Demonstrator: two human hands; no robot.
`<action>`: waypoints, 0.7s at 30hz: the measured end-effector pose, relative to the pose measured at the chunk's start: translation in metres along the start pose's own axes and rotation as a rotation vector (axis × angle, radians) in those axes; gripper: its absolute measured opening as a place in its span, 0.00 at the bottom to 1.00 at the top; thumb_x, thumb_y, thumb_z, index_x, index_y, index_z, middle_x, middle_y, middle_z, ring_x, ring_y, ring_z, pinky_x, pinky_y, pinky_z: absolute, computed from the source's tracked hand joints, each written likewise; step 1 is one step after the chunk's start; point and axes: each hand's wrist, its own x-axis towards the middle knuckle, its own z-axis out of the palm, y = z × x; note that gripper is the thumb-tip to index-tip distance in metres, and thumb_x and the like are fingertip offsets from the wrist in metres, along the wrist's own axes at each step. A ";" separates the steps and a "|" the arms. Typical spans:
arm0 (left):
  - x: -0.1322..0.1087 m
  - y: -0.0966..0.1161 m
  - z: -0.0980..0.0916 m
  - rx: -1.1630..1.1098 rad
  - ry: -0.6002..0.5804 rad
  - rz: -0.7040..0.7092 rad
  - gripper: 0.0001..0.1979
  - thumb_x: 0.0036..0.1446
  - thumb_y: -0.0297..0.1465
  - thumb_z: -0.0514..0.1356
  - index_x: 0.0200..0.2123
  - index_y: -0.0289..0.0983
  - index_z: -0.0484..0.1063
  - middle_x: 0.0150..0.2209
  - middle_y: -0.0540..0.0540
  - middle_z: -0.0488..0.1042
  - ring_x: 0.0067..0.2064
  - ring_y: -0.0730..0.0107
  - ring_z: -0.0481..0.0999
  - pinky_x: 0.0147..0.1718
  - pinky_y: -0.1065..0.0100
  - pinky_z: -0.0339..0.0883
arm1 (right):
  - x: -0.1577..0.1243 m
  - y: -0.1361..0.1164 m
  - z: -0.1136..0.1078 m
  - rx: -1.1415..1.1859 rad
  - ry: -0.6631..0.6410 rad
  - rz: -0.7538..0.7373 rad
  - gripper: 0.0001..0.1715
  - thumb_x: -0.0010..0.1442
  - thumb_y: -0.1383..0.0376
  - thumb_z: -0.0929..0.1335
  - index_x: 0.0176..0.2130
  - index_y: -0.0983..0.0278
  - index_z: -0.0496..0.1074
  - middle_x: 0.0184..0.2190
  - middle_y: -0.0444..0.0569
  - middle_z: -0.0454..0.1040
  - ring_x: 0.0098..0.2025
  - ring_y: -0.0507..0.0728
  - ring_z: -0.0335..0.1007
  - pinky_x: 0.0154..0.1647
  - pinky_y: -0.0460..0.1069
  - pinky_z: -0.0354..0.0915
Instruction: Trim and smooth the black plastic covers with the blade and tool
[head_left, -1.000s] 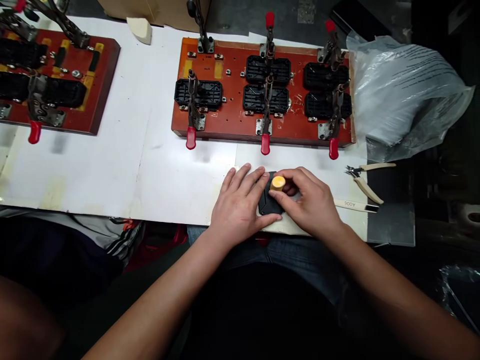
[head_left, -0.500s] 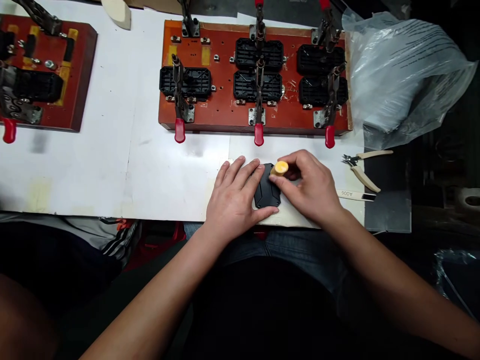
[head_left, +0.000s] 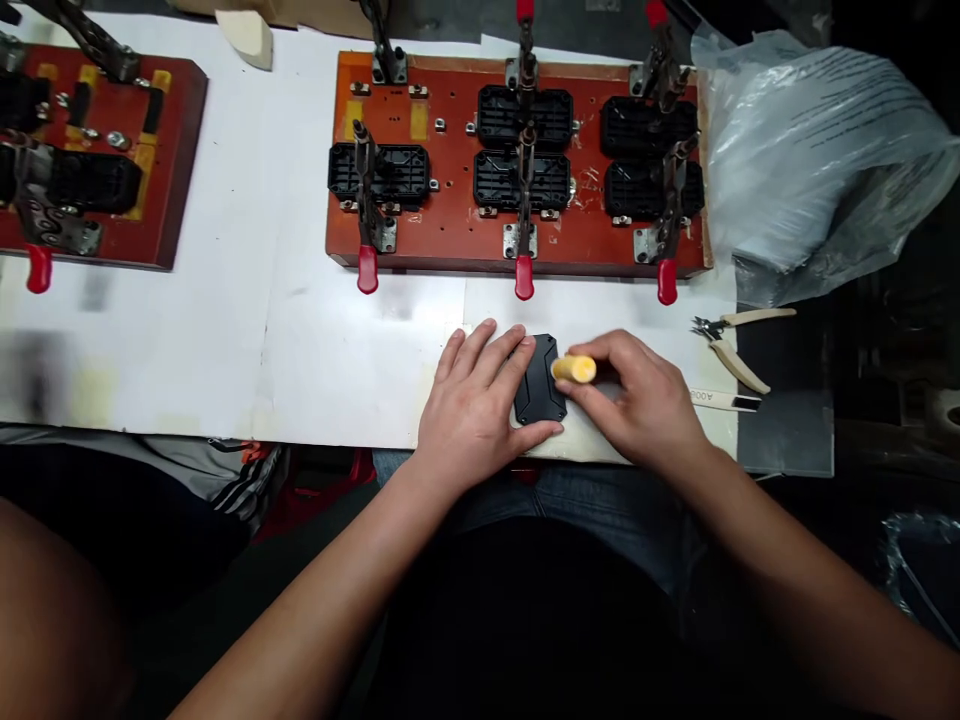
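Note:
A flat black plastic cover [head_left: 538, 385] with chamfered corners and raised lines lies on the white table sheet in front of me. My left hand [head_left: 472, 405] lies over its left side, fingers stretched out and thumb along the near edge. My right hand [head_left: 637, 400] pinches a short, pale yellow round stick [head_left: 577, 369] between thumb and fingers. The stick is tilted, its round end facing up towards me, and its other end is at the right edge of the cover. Whether that lower end touches the cover I cannot tell.
Beyond my hands stands a red-brown fixture block [head_left: 450, 240] with toggle clamps over several black parts. A second fixture [head_left: 169, 200] is at the left. Cutting pliers [head_left: 731, 340], a pale strip marked A006 [head_left: 720, 400] and a plastic bag [head_left: 802, 160] lie right.
My right hand has moved the yellow stick towards me and slightly right along the cover's right edge. My left hand stays on the cover. The whole view has shifted slightly.

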 end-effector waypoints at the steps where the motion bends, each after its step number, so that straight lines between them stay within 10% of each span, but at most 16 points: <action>1: 0.000 0.000 0.000 -0.006 -0.002 0.001 0.46 0.60 0.55 0.70 0.72 0.36 0.64 0.72 0.36 0.68 0.76 0.40 0.59 0.77 0.39 0.47 | -0.007 0.000 -0.004 -0.010 -0.027 -0.001 0.12 0.67 0.64 0.75 0.49 0.57 0.73 0.45 0.47 0.80 0.45 0.61 0.79 0.44 0.53 0.76; 10: -0.001 -0.001 0.001 0.021 0.004 -0.007 0.47 0.59 0.53 0.71 0.73 0.35 0.62 0.73 0.35 0.67 0.76 0.39 0.59 0.77 0.40 0.46 | 0.034 0.010 -0.005 -0.002 -0.033 -0.071 0.12 0.66 0.63 0.75 0.48 0.59 0.73 0.42 0.47 0.79 0.41 0.60 0.78 0.41 0.53 0.72; 21: -0.001 0.000 0.001 0.012 0.002 0.003 0.46 0.60 0.55 0.69 0.72 0.35 0.63 0.73 0.36 0.67 0.76 0.41 0.59 0.78 0.42 0.44 | 0.004 0.002 -0.005 0.001 -0.122 -0.120 0.11 0.69 0.64 0.72 0.51 0.57 0.72 0.45 0.50 0.77 0.46 0.64 0.77 0.44 0.57 0.74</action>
